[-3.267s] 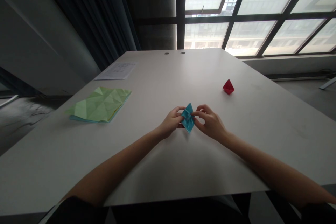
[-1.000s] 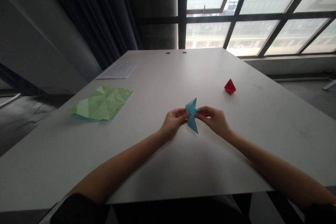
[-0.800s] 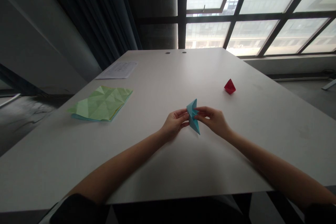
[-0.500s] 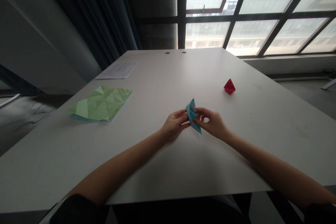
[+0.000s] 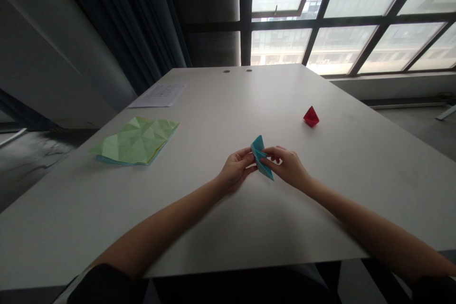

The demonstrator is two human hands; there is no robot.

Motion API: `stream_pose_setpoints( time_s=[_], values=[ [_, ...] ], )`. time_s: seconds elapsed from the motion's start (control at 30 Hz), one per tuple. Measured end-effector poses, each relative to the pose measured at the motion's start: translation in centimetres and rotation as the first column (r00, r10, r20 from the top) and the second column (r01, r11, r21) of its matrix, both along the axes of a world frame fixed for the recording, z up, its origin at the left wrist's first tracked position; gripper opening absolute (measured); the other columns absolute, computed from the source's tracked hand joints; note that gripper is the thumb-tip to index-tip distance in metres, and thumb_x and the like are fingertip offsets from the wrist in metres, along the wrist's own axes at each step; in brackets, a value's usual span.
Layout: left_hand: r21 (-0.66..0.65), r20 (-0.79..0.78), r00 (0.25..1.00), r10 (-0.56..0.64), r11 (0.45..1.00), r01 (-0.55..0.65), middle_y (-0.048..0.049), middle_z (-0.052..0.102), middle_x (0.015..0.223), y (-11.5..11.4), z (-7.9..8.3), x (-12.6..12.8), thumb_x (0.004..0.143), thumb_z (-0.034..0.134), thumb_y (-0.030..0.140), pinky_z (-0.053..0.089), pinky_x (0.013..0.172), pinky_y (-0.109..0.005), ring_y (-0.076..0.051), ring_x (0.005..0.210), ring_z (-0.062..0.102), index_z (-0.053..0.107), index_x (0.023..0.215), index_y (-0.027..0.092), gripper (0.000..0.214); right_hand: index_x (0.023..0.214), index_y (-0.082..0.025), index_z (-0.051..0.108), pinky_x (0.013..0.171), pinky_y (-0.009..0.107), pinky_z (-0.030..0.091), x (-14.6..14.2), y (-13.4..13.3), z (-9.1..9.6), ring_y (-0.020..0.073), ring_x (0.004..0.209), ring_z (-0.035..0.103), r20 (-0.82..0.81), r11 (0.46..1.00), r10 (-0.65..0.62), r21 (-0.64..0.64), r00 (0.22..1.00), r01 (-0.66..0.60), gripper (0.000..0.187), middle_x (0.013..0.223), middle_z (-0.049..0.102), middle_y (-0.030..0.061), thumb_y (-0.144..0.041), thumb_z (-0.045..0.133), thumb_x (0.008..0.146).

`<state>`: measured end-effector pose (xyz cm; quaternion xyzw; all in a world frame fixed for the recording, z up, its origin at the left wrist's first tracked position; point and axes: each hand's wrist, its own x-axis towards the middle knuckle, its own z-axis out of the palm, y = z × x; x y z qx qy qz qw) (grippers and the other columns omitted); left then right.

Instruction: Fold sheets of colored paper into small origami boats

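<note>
A folded blue paper piece (image 5: pixel 260 155) is held just above the white table (image 5: pixel 249 228), near its middle. My left hand (image 5: pixel 235 169) pinches its left side with thumb and fingers. From the right, my right hand (image 5: pixel 288 167) pinches the same piece, fingers curled. The piece is tilted, one point up and away, another down toward me. A small red folded paper figure (image 5: pixel 311 117) stands on the table beyond my right hand, untouched.
A stack of creased green sheets over blue ones (image 5: pixel 136 140) lies at the left of the table. A white printed sheet (image 5: pixel 159 95) lies farther back left. Two round cable holes (image 5: pixel 237 71) mark the far edge, in front of large windows.
The blue piece was flatter and spread between my fingers; now it is folded narrower and has turned, its lower point swinging to the right. Both hands stayed in place.
</note>
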<state>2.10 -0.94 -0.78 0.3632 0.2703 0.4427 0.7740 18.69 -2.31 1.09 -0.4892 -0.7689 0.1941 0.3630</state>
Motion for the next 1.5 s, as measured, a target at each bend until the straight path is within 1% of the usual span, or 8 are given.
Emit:
stream_pose_setpoints(
  time_s=[0.2, 0.4, 0.5, 0.7, 0.77, 0.87, 1.03, 1.5],
  values=[
    [0.009, -0.032, 0.998, 0.06, 0.998, -0.06, -0.0085, 0.068, 0.085, 0.1, 0.0, 0.0, 0.067, 0.069, 0.022, 0.045, 0.079, -0.03, -0.016, 0.08, 0.062, 0.064, 0.09, 0.012, 0.026, 0.067, -0.018, 0.063, 0.059, 0.025, 0.04, 0.0, 0.2, 0.1, 0.0133, 0.064, 0.05, 0.005, 1.0, -0.002, -0.002, 1.0, 0.002, 0.021, 0.068, 0.058, 0.0029, -0.032, 0.054, 0.079],
    [0.026, -0.078, 0.992, 0.1, 0.995, -0.099, -0.0079, 0.068, 0.078, 0.0, 0.2, -0.1, 0.065, 0.07, 0.023, 0.047, 0.076, -0.03, -0.016, 0.075, 0.062, 0.066, 0.083, 0.01, 0.023, 0.066, -0.017, 0.063, 0.055, 0.024, 0.038, -0.1, 0.4, -0.5, 0.0109, 0.059, 0.047, -0.074, 0.993, 0.014, -0.117, 0.997, -0.023, 0.018, 0.067, 0.056, 0.0011, -0.029, 0.055, 0.077],
    [0.03, -0.083, 0.991, 0.101, 0.995, -0.099, -0.0087, 0.068, 0.079, 0.0, 0.2, -0.2, 0.066, 0.07, 0.024, 0.047, 0.076, -0.031, -0.017, 0.075, 0.062, 0.066, 0.082, 0.009, 0.022, 0.063, -0.016, 0.06, 0.054, 0.025, 0.04, -0.2, 0.8, -1.1, 0.0112, 0.057, 0.048, -0.204, 0.978, -0.026, -0.208, 0.979, -0.017, 0.022, 0.061, 0.055, 0.0003, -0.036, 0.059, 0.073],
    [0.011, -0.131, 0.967, 0.219, 0.975, -0.22, -0.0088, 0.069, 0.079, 0.2, 0.0, -0.2, 0.064, 0.07, 0.024, 0.047, 0.074, -0.03, -0.017, 0.074, 0.063, 0.067, 0.081, 0.009, 0.023, 0.091, -0.017, 0.054, 0.055, 0.026, 0.047, -0.3, 1.2, -1.6, 0.0131, 0.064, 0.056, -0.513, 0.943, -0.055, -0.308, 0.856, -0.125, 0.036, 0.074, 0.059, 0.0027, -0.045, 0.061, 0.07],
    [0.019, -0.165, 0.96, 0.227, 0.974, -0.227, -0.0087, 0.068, 0.077, 0.2, 0.0, -0.1, 0.063, 0.071, 0.024, 0.047, 0.073, -0.031, -0.017, 0.071, 0.063, 0.066, 0.082, 0.009, 0.024, 0.102, -0.019, 0.052, 0.057, 0.026, 0.05, -0.3, 1.1, -1.6, 0.0137, 0.068, 0.059, -0.499, 0.937, -0.028, -0.314, 0.866, -0.151, 0.044, 0.082, 0.061, 0.004, -0.044, 0.063, 0.068],
    [0.032, -0.186, 0.964, 0.188, 0.982, -0.185, -0.0086, 0.068, 0.077, 0.1, 0.1, 0.0, 0.061, 0.072, 0.025, 0.048, 0.071, -0.032, -0.018, 0.069, 0.063, 0.066, 0.082, 0.01, 0.027, 0.107, -0.022, 0.05, 0.056, 0.026, 0.051, -0.5, 0.7, -1.7, 0.0132, 0.066, 0.059, -0.455, 0.957, -0.057, -0.278, 0.889, -0.081, 0.051, 0.085, 0.06, 0.0029, -0.04, 0.068, 0.063],
    [0.016, -0.113, 0.981, 0.161, 0.987, -0.16, -0.0075, 0.068, 0.08, 0.0, -0.1, 0.0, 0.063, 0.072, 0.025, 0.046, 0.072, -0.028, -0.015, 0.072, 0.061, 0.066, 0.084, 0.011, 0.026, 0.088, -0.018, 0.061, 0.06, 0.028, 0.052, -0.5, 0.5, -1.7, 0.0139, 0.066, 0.06, -0.451, 0.989, -0.088, -0.148, 0.888, 0.023, 0.025, 0.078, 0.063, 0.0041, -0.039, 0.059, 0.074],
    [-0.108, -0.048, 0.979, 0.196, 0.974, -0.2, -0.0041, 0.065, 0.075, 0.2, -0.5, 0.2, 0.063, 0.073, 0.023, 0.046, 0.064, -0.021, -0.01, 0.066, 0.058, 0.065, 0.089, 0.012, 0.03, 0.07, -0.017, 0.065, 0.057, 0.026, 0.049, -0.7, 0.0, -0.9, 0.0128, 0.056, 0.058, -0.173, 0.99, -0.131, -0.073, 0.976, 0.12, 0.014, 0.061, 0.064, 0.0012, -0.029, 0.058, 0.071]
  ],
)
